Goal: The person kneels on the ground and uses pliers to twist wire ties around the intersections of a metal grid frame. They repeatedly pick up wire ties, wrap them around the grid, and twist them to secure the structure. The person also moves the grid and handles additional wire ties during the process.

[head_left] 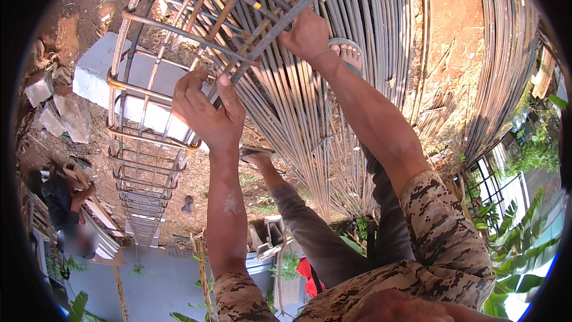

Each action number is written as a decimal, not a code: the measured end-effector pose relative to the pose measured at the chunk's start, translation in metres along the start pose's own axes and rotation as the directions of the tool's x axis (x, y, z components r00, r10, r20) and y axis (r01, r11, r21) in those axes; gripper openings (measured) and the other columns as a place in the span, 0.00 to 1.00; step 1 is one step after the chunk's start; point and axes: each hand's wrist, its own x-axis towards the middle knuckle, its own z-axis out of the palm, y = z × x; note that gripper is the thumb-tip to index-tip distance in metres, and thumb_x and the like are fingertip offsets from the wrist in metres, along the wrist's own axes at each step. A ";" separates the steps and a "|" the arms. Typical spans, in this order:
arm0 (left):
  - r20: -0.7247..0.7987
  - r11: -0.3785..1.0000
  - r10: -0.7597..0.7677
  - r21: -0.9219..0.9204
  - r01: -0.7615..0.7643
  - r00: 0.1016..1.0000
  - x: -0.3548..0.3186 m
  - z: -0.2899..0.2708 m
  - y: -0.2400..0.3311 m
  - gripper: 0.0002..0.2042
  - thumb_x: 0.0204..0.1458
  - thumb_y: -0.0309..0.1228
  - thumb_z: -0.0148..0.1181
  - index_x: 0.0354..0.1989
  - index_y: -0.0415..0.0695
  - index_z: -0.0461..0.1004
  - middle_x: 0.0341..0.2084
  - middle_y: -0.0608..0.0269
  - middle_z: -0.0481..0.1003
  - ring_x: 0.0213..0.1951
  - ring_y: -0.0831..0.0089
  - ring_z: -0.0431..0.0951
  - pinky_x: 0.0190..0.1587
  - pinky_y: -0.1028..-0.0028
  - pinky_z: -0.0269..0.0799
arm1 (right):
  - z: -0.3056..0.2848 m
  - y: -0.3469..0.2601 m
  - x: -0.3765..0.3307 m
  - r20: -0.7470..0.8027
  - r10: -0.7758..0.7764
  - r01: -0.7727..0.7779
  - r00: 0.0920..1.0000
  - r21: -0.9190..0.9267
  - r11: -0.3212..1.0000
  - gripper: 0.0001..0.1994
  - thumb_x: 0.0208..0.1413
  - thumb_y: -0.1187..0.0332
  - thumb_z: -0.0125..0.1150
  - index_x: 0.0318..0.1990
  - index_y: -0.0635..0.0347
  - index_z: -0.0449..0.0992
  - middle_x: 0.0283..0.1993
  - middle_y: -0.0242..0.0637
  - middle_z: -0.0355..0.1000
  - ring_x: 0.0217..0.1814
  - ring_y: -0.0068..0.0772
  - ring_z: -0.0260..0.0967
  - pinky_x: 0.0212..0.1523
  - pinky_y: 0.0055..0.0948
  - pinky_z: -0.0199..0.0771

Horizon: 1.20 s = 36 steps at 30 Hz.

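A long cage of steel reinforcing bars (143,92), tied with square stirrups, runs from the top of the view down to the lower left. My left hand (208,110) curls at the cage's near edge, thumb and fingers on either side of a steel bar (255,53). Higher up on that bar, my right hand (307,34) is closed against it, its fingertips partly hidden. Close to my right hand, a grey metal hand tool with yellow marks (262,0) lies among the bars; its exact kind is unclear.
Long loose rebars (369,30) spread beneath the cage and around my sandalled foot (348,53). A pale block (95,74) stands under the cage, near broken stones (71,116). Another person (62,203) is at the lower left. More rebars (506,53) lie on the right.
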 end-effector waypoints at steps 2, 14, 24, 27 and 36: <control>0.033 0.999 0.042 -0.023 -0.042 0.999 -0.013 0.021 0.010 0.11 0.57 0.37 0.61 0.39 0.43 0.71 0.37 0.58 0.72 0.44 0.59 0.71 0.47 0.59 0.61 | 0.001 0.000 -0.001 0.024 0.037 -0.037 0.999 0.002 0.999 0.24 0.41 0.61 0.68 0.43 0.69 0.70 0.34 0.50 0.73 0.30 0.54 0.74 0.30 0.43 0.76; -0.060 0.908 -0.324 -0.301 0.292 0.944 0.053 0.031 0.017 0.22 0.67 0.43 0.41 0.39 0.33 0.73 0.39 0.41 0.71 0.49 0.45 0.68 0.59 0.49 0.57 | -0.008 0.001 0.003 0.213 0.130 -0.117 0.968 -0.072 0.991 0.23 0.41 0.57 0.70 0.39 0.67 0.73 0.35 0.50 0.73 0.31 0.51 0.75 0.31 0.42 0.77; 0.297 0.861 -0.491 0.019 0.509 0.819 0.062 0.038 -0.006 0.41 0.63 0.61 0.23 0.36 0.33 0.76 0.33 0.48 0.74 0.50 0.53 0.72 0.69 0.56 0.38 | -0.015 -0.007 0.003 0.216 0.181 -0.179 0.960 -0.029 0.983 0.26 0.40 0.60 0.69 0.42 0.71 0.70 0.35 0.54 0.74 0.31 0.55 0.75 0.32 0.45 0.77; 0.347 0.783 -0.591 0.027 0.622 0.729 0.064 0.038 -0.009 0.43 0.61 0.65 0.25 0.40 0.33 0.77 0.35 0.47 0.77 0.49 0.55 0.74 0.69 0.58 0.38 | -0.017 -0.019 -0.001 0.184 0.216 -0.221 0.959 0.006 0.975 0.26 0.40 0.61 0.70 0.42 0.73 0.69 0.34 0.55 0.74 0.30 0.57 0.75 0.31 0.46 0.77; 0.084 0.906 -0.393 -0.135 0.401 0.916 0.035 -0.008 0.011 0.36 0.65 0.54 0.35 0.63 0.29 0.62 0.65 0.31 0.54 0.67 0.43 0.54 0.69 0.48 0.42 | -0.017 -0.046 0.006 -0.024 0.097 -0.093 0.995 0.137 0.986 0.13 0.44 0.65 0.66 0.34 0.61 0.71 0.32 0.49 0.73 0.28 0.54 0.73 0.28 0.45 0.73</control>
